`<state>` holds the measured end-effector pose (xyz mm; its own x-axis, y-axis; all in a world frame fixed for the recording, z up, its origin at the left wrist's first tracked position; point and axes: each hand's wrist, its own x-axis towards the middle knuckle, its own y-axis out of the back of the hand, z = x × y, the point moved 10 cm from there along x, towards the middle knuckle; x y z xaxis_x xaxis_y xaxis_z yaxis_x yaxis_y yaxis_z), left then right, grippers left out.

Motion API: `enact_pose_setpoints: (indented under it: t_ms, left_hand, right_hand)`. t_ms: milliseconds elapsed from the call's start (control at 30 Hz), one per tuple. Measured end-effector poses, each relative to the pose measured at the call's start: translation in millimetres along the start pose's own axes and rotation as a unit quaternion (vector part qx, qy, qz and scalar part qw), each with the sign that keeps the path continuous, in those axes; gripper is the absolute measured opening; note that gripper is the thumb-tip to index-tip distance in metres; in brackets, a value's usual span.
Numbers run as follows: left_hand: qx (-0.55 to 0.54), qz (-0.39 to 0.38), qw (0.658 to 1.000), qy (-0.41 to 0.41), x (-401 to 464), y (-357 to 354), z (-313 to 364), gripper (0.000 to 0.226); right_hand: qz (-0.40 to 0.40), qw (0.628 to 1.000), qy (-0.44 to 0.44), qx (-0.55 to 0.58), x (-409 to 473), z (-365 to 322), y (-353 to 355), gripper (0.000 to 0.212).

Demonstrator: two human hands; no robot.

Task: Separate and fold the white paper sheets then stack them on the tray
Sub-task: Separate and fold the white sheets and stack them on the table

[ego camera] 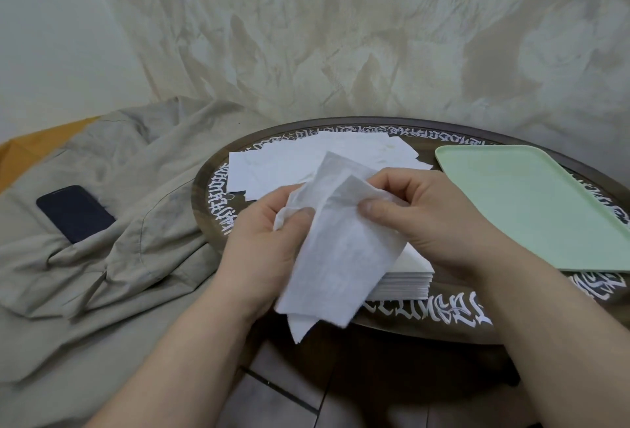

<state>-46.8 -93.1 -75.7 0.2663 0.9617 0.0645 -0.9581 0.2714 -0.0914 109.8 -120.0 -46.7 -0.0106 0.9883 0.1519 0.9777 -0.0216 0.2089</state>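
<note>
Both hands hold a thin white paper sheet (341,250) above the near edge of the round table. My left hand (262,240) pinches its left layer with thumb on top. My right hand (426,212) pinches the right layer near the top, and the two layers are parting there. Under the sheet lies a neat stack of white sheets (409,277). Loose white sheets (306,161) lie spread at the back of the table. The pale green tray (531,202) sits at the right with nothing on it.
The dark round table (443,325) has white lettering around its rim. A beige cloth (112,223) covers the surface to the left, with a dark phone (75,212) lying on it. A pale wall rises behind.
</note>
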Motion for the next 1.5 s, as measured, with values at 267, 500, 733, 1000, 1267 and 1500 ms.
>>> enact_pose_setpoints:
  t_ms: [267,500,733,1000,1267,1500]
  left_hand:
    - [0.013,-0.061,0.998,-0.001,-1,-12,-4,0.028]
    - [0.010,-0.055,0.998,-0.006,-4,-12,0,0.016]
    - [-0.057,0.077,0.995,-0.008,0,18,5,0.027]
    - [-0.091,0.069,0.993,-0.013,-1,17,8,0.028]
    - [-0.096,0.083,0.992,-0.016,3,22,6,0.031]
    - [-0.093,0.065,0.993,-0.001,3,20,2,0.024]
  right_hand:
    - [0.026,1.000,-0.004,-0.014,2,5,6,0.015]
    - [-0.003,1.000,0.009,0.010,-1,-1,3,0.006]
    - [0.016,1.000,-0.006,-0.025,1,6,12,0.006]
    - [0.036,0.998,-0.045,0.004,1,15,8,0.014]
    - [0.048,0.997,-0.042,-0.032,-1,9,12,0.012]
    - [0.041,0.998,-0.045,-0.010,-3,8,10,0.011]
